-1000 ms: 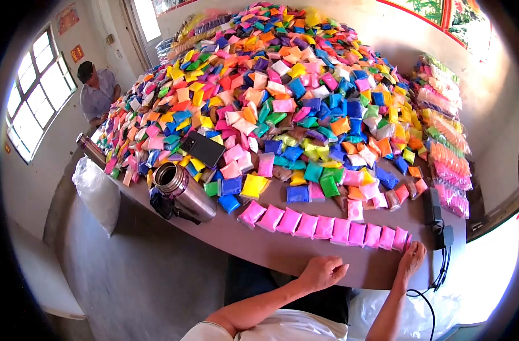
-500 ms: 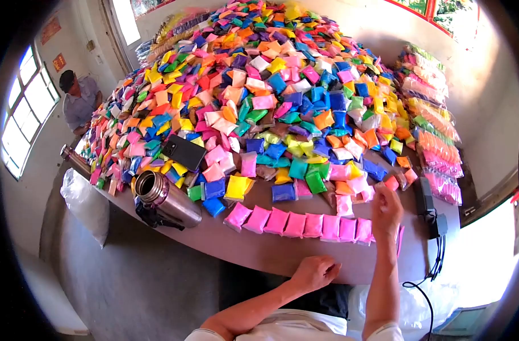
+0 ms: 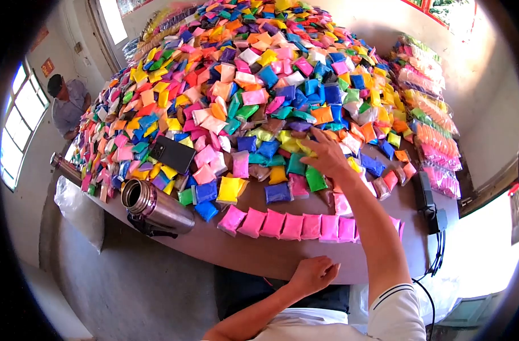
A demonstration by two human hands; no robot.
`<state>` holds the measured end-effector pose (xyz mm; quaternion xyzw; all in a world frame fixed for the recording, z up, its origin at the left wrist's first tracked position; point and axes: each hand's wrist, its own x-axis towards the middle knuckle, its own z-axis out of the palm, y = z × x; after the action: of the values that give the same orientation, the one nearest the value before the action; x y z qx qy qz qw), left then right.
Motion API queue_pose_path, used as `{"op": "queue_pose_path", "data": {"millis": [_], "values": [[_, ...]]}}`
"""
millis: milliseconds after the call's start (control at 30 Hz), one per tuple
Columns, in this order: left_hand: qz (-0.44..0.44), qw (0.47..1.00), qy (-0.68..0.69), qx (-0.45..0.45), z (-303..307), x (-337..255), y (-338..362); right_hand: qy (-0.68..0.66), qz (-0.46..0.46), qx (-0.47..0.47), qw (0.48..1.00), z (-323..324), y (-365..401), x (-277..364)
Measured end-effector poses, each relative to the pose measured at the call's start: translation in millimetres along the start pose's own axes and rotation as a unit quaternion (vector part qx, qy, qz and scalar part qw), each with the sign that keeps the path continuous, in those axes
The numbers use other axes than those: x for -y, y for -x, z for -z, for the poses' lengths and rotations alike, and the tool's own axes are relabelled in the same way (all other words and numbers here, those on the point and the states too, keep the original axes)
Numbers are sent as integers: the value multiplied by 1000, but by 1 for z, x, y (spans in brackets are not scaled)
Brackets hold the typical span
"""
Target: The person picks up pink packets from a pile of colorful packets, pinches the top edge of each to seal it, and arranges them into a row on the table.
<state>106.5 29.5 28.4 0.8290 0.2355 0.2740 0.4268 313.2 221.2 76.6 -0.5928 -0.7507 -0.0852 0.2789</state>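
Note:
My right hand [image 3: 329, 154] reaches over the front of a big heap of small coloured packets [image 3: 276, 96]. Its fingers are apart, close above yellow and teal packets, and nothing shows in its grasp. Below that arm runs a row of pink packets [image 3: 292, 227], laid side by side along the table; my forearm covers part of its right end. My left hand [image 3: 314, 274] rests at the table's near edge, below the row, with its fingers curled in and nothing visible in them.
A black phone [image 3: 173, 154] lies on the heap. An open steel flask [image 3: 157, 206] stands at the left front edge. Bundled packets [image 3: 435, 133] are stacked on the right, near a black adapter [image 3: 423, 192] with cables. Another person [image 3: 69, 105] is at the far left.
My right hand has moved from the right end of the pink row leftward and up to the heap. My left hand has stayed almost in place. The view has shifted slightly.

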Motion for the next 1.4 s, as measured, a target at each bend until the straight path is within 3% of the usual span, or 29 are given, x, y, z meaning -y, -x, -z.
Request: {"op": "queue_pose_path", "data": {"millis": [233,400,533,600,667,733,800,867,933,1000,1067,1267,1333,1400], "values": [[-4,999,28,-15,-2,3,0,61,-70,-20,995,14,24,-65],[11,1000,17,-8,-5,4,2,-14,-217,18,976,46,33,-100],[27,1000,10,1,-2,-2,1,17,-257,-66,964,65,38,-90],[23,1000,11,4,-3,-1,1,-5,-272,-31,962,69,31,-70],[19,1000,8,-2,-4,-2,0,-59,-142,-50,987,59,32,-53],[12,1000,4,-6,-5,-3,0,-11,-81,-18,997,42,30,-21],[12,1000,-19,-4,-5,-1,0,-46,13,-7,999,28,29,9],[13,1000,-12,-3,-4,-2,-1,-27,47,39,998,8,36,22],[15,1000,-3,-5,-5,-2,-1,-17,37,26,999,5,40,21],[15,1000,7,-15,-5,1,0,-4,-14,71,997,21,43,10],[8,999,17,-27,-3,-2,-1,34,-3,77,996,26,52,-21],[-9,1000,12,-25,-3,-3,-2,94,-65,14,993,61,72,-82],[-4,1000,13,-19,-2,-3,-1,-76,-212,-34,974,68,78,-99],[-7,1000,19,-23,-3,-1,0,-60,-227,-36,971,76,81,-113]]}}
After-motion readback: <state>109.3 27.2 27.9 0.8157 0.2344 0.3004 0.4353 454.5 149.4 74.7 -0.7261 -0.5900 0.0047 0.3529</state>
